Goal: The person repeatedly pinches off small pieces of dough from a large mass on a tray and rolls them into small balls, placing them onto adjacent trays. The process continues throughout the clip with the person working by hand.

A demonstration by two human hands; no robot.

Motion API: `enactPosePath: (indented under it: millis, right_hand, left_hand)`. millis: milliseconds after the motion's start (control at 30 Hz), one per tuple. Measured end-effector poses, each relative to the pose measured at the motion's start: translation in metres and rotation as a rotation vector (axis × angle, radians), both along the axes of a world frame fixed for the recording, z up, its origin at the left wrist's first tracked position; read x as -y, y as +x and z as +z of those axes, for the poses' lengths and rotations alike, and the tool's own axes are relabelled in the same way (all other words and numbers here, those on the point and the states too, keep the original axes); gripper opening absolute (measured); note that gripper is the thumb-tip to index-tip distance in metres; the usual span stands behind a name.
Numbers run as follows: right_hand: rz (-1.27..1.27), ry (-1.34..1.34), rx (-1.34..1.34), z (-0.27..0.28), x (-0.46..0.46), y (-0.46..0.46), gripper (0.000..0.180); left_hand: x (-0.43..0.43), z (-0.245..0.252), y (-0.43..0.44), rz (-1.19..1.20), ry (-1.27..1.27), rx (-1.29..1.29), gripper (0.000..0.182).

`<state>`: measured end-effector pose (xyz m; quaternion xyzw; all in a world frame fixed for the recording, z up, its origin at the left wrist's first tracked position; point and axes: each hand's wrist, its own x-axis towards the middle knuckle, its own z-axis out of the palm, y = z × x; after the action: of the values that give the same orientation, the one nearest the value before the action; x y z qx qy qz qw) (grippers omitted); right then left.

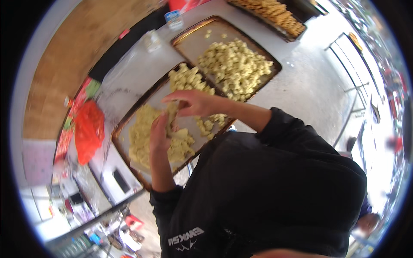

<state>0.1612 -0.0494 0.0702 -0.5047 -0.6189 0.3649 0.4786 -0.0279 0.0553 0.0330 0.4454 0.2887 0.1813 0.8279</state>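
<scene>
My left hand [159, 132] holds a strip of pale yellow dough [171, 113] upright over a rimmed baking tray [129, 121]. Its thumb side is partly hidden by the dough. My right hand [195, 102] hovers at the strip's upper end, thumb and fingers apart; whether they touch the dough is hard to tell. Beneath and around my left hand spreads a large mass of soft dough [142, 135]. Small dough pieces [187, 79] are heaped at the tray's far end, and a few more [206, 125] lie near my right forearm.
A second baking tray [190, 38] adjoins the first, bearing a big heap of dough pieces [235, 67]. Farther off stands a tray of browned baked pieces [277, 16]. A red plastic bag [89, 132], a carton [174, 20] and a metal rack [348, 74] are around. A person [367, 222] is at the right edge.
</scene>
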Motion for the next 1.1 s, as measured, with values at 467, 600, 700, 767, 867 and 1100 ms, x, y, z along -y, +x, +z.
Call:
enactPosePath:
  millis: [467,600,700,767,867,1100]
  right_hand:
    - [0.001,-0.061,0.134,0.012,-0.001,-0.001,0.032]
    - [0.031,-0.148,0.135,0.013,0.0,0.01,0.031]
    - [-0.079,-0.376,-0.212,0.011,0.002,0.018,0.036]
    - [-0.043,-0.279,-0.12,0.008,0.001,0.019,0.039]
    - [-0.045,-0.115,-0.02,0.001,-0.001,0.013,0.041]
    - [0.04,-0.109,0.151,-0.003,0.0,0.012,0.036]
  left_hand:
    - [0.006,0.01,0.007,-0.149,-0.09,0.023,0.03]
    - [0.009,0.006,0.007,-0.204,-0.062,0.114,0.027]
    - [0.011,0.007,0.007,-0.069,-0.206,0.227,0.028]
    - [0.01,0.009,0.007,-0.088,-0.192,0.196,0.03]
    - [0.009,0.014,0.008,-0.156,-0.194,0.215,0.032]
    - [0.013,0.01,0.011,-0.207,-0.141,0.205,0.031]
